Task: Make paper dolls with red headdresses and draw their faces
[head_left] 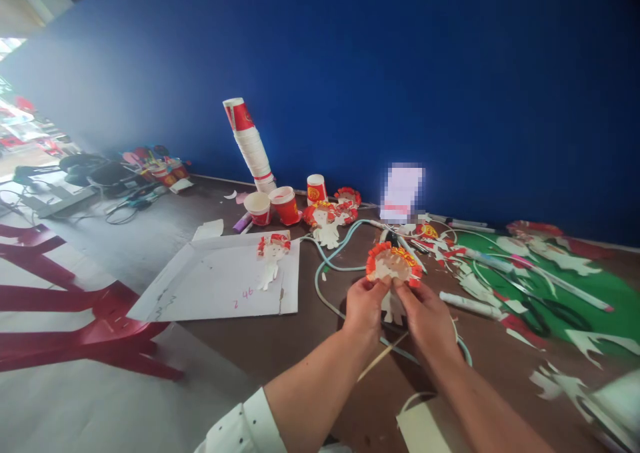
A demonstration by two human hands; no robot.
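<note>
My left hand [364,306] and my right hand [427,316] are both closed on a paper figure [393,266] with a red and orange fringed top, held just above the brown table [280,340]. Each hand pinches the figure's lower edge, left hand on its left side, right hand on its right. The figure's white body hangs between my hands. A thin wooden stick [383,356] lies under my wrists. Similar finished figures lie nearby: one on white cardboard [273,250], another by the cups [327,221].
A leaning stack of paper cups [250,143] and loose red-and-white cups [285,204] stand at the blue wall. A pale cable [325,266] loops across the table. Scissors [537,306], markers [467,304] and paper cut-outs lie on green sheet [615,300] at right. Red plastic chairs [75,320] stand left.
</note>
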